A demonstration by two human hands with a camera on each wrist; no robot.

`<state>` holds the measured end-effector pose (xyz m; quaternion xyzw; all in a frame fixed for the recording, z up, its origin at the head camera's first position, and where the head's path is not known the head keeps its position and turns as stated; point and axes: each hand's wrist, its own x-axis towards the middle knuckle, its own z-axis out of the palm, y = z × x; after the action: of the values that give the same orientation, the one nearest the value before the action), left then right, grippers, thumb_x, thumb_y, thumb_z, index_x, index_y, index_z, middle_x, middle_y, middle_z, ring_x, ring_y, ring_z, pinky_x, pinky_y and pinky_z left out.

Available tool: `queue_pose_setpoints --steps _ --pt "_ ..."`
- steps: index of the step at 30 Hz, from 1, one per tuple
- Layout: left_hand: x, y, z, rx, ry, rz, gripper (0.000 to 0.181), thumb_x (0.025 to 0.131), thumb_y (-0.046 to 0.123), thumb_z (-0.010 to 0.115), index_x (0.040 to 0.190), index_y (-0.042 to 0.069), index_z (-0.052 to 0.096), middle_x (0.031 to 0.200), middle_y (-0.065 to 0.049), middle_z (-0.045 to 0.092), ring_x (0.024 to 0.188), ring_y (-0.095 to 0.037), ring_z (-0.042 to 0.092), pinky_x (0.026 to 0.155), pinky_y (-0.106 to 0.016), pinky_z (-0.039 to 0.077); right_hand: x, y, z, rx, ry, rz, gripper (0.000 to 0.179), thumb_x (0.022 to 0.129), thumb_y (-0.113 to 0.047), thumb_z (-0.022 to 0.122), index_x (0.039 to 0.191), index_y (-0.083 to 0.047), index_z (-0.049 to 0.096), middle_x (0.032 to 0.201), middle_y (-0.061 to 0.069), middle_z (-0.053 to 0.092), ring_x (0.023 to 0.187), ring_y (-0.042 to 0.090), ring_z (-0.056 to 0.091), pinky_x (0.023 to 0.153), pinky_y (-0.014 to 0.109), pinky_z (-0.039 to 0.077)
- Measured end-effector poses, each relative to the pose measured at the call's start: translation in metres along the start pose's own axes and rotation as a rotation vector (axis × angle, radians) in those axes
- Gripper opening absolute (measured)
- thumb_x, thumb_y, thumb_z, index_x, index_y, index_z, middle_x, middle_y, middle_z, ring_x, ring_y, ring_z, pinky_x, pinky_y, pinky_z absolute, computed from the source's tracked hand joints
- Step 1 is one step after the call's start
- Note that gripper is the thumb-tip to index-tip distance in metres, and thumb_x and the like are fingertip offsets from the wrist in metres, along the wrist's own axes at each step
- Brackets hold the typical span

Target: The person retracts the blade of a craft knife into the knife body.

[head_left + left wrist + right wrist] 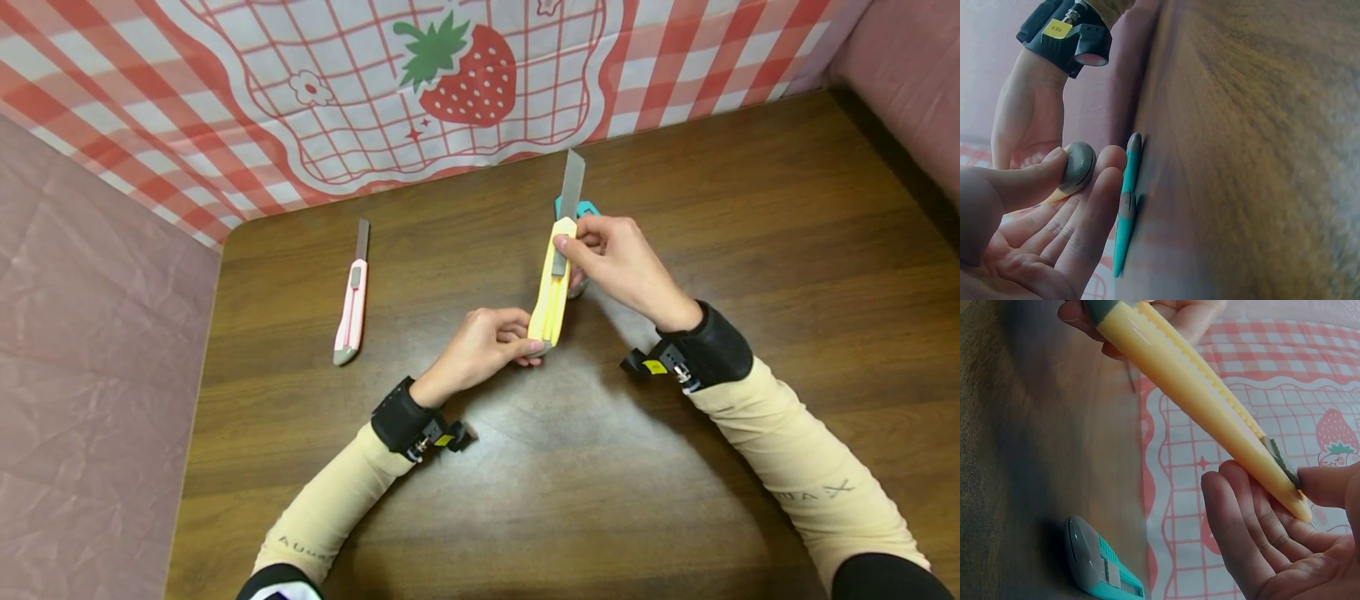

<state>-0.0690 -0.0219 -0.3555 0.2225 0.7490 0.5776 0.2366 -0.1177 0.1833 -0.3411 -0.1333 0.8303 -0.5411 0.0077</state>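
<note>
A yellow box cutter [549, 304] is held up above the table by both hands, its wide metal blade [573, 179] extended and pointing away from me. The left hand [483, 346] pinches the grey end cap [1077, 167] between thumb and fingers. Near the blade end, the right hand [626, 262] grips the body, with its thumb on the grey slider [1280, 461] and its fingers underneath. Behind the yellow cutter lies a teal box cutter [1110, 569], mostly hidden in the head view. To the left, a pink box cutter [351, 308] rests on the table, its blade out.
The brown wooden table [450, 500] ends at the back against a red-and-white checked cloth [375, 108] with a strawberry print. Pink fabric [90, 375] hangs beyond the left edge, and more stands at the far right. Both wrists wear black camera straps [708, 346].
</note>
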Motion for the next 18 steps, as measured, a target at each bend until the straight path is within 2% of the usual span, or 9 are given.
queue_pose_setpoints --steps 4,10,18 --pt "0.0 -0.001 0.0009 0.005 -0.01 0.008 0.012 0.084 -0.004 0.064 0.095 -0.009 0.061 0.079 -0.023 0.067 0.068 -0.027 0.066 0.061 -0.045 0.06 -0.0003 0.0018 -0.0001 -0.023 0.013 0.0 0.024 0.093 -0.023 0.058 0.08 -0.003 0.061 0.058 0.012 0.064 0.049 0.025 0.061 0.042 0.019 0.047" --pt "-0.0006 0.0006 0.0019 -0.015 -0.028 0.001 0.012 0.084 -0.006 0.063 0.094 -0.01 0.06 0.081 -0.028 0.066 0.07 -0.031 0.065 0.063 -0.05 0.059 -0.0007 0.0028 0.0 -0.056 0.014 0.001 0.026 0.092 -0.026 0.059 0.078 -0.005 0.062 0.054 0.01 0.063 0.046 0.02 0.06 0.039 0.02 0.046" --pt "-0.0004 -0.0014 0.0039 -0.021 -0.03 -0.001 0.011 0.084 -0.006 0.063 0.094 -0.011 0.06 0.08 -0.027 0.067 0.069 -0.032 0.065 0.062 -0.051 0.059 -0.001 0.0039 0.0005 -0.055 -0.049 0.074 0.04 0.093 -0.037 0.056 0.071 -0.004 0.061 0.052 0.012 0.061 0.045 0.021 0.06 0.043 0.037 0.056"
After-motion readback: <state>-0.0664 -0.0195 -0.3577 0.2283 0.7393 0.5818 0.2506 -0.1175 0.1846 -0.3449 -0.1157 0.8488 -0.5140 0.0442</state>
